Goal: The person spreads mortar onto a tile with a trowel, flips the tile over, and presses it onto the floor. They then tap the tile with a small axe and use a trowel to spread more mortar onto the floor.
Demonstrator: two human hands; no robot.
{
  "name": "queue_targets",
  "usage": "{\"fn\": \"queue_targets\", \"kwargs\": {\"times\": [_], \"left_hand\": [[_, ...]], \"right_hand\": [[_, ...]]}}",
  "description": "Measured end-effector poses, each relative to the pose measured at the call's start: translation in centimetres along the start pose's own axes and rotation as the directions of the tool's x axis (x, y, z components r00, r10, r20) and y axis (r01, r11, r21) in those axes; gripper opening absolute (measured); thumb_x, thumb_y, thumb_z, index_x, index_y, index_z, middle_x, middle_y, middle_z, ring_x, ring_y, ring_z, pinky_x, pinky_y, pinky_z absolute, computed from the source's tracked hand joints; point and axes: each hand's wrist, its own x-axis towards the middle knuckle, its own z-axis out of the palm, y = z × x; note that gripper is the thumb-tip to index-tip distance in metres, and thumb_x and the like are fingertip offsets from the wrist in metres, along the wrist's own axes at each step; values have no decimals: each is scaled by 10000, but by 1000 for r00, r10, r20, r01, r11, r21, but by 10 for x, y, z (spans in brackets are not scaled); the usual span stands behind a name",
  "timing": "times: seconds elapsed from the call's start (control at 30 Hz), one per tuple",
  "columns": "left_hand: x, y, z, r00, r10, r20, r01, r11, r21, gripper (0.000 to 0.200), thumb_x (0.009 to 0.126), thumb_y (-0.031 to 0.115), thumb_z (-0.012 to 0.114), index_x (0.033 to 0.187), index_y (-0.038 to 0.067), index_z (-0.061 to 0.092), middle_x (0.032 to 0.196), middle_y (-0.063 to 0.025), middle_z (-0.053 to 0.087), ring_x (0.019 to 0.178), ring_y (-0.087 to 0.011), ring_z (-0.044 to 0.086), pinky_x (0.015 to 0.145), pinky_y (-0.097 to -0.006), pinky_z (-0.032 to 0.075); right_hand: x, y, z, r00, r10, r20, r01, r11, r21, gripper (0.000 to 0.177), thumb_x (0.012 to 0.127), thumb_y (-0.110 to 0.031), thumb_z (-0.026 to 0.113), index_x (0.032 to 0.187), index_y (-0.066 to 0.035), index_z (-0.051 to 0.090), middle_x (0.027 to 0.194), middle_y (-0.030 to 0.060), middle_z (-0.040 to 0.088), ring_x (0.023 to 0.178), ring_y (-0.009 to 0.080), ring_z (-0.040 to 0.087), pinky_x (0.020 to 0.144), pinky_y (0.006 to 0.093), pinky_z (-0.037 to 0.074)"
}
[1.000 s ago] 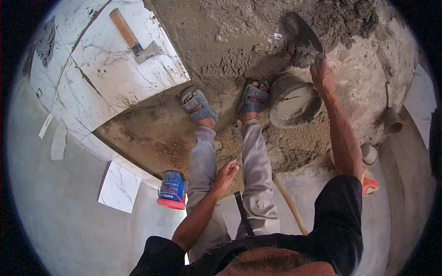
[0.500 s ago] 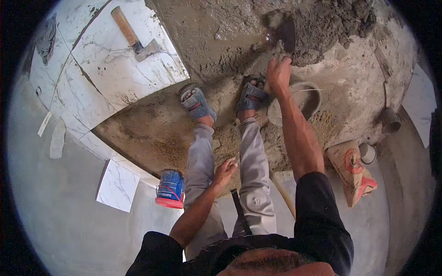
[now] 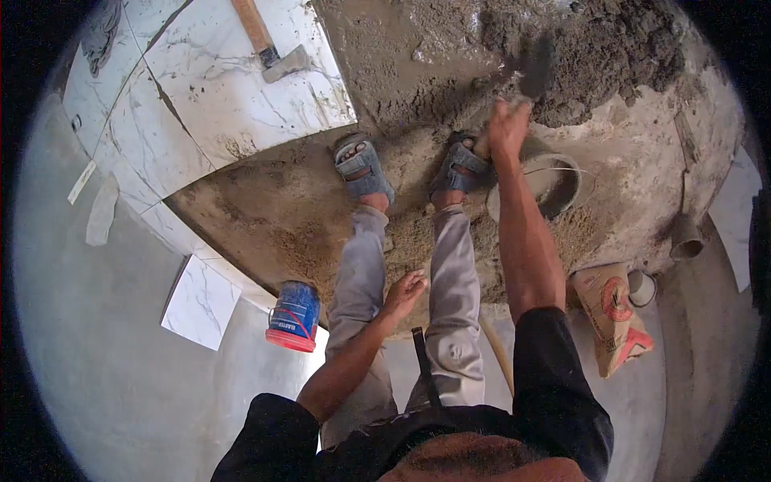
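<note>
My right hand (image 3: pixel 508 132) is closed around the handle of a trowel, whose dark blade (image 3: pixel 536 71) is blurred and sits at the edge of the wet mortar (image 3: pixel 618 60). Just below that hand stands a bucket (image 3: pixel 554 181) with a thin wire handle, partly hidden by my forearm. My left hand (image 3: pixel 404 293) hangs in front of my shins, its fingers loosely bent with nothing visible in them. Both sandalled feet (image 3: pixel 365 170) are on the rough sandy ground.
A hatchet (image 3: pixel 281 60) lies on the laid marble-look tiles (image 3: pixel 209 104) at the upper left. Near my legs are a blue paint bucket (image 3: pixel 294 312) and a loose tile (image 3: pixel 202 301). A cement bag (image 3: pixel 610 309) and a small cup-like container (image 3: pixel 687 237) lie on the right.
My right hand and the trowel have shifted slightly to the right along the mortar. The whole view has also moved a little; my left hand stays near my shins.
</note>
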Motion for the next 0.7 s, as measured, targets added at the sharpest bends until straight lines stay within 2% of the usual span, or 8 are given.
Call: {"fn": "queue_targets", "kwargs": {"times": [0.1,0.23,0.3,0.33,0.43,0.6,0.67,0.7], "left_hand": [[5,-4,-1,1000,-18,10,18,1000,-16,403,901,238,532,1226,17,445,1175,-117,537,1093,-181,505,921,-297,395],[4,-12,-1,999,47,26,-45,996,-70,415,900,242,532,1235,17,439,1177,-124,535,1102,-193,503,922,-302,396],[7,-15,-3,999,24,37,-22,998,-63,415,900,243,532,1236,17,439,1185,-123,529,1103,-193,501,922,-304,397],[7,-18,-3,999,-2,48,5,998,-57,416,900,244,532,1236,18,439,1193,-123,523,1104,-193,499,923,-305,397],[-3,12,3,999,-42,-18,39,988,-147,378,896,223,534,1216,33,463,1107,-107,568,1040,-181,534,878,-286,413],[6,-14,4,1000,-5,25,9,984,-178,390,898,210,535,1231,26,450,1142,-104,547,1069,-178,513,900,-286,401],[8,-17,2,999,32,37,-23,976,-214,400,894,217,545,1232,25,451,1168,-93,535,1073,-172,509,904,-289,401],[8,-18,2,998,33,57,-20,977,-213,407,896,231,541,1235,26,450,1183,-99,528,1084,-176,505,909,-293,398]], "right_hand": [[-14,-24,10,981,-127,144,135,990,-48,402,842,-322,527,994,35,421,839,317,559,821,505,521,706,493,413],[-18,-30,8,976,-88,199,83,996,34,403,842,-336,525,970,42,464,859,313,564,842,492,529,722,492,415],[-12,-19,5,917,-286,277,322,942,-93,421,847,-345,516,972,56,503,875,307,569,845,485,534,730,488,416],[-2,-9,1,921,-280,272,317,943,-101,421,847,-345,516,972,56,503,875,307,569,845,485,534,730,488,416],[38,17,-21,971,-103,214,161,949,-270,485,848,-369,516,1030,80,505,887,303,575,854,464,550,744,469,423],[69,53,-55,975,207,83,-207,978,-6,615,822,-453,535,1069,109,503,953,283,582,889,389,570,773,434,434],[66,63,-48,969,243,34,-244,970,23,640,824,-479,511,1079,109,500,1012,275,563,871,376,565,774,438,437],[63,65,-47,953,296,60,-300,952,62,525,837,-432,517,1042,50,476,895,191,520,758,308,553,624,409,459]]}}
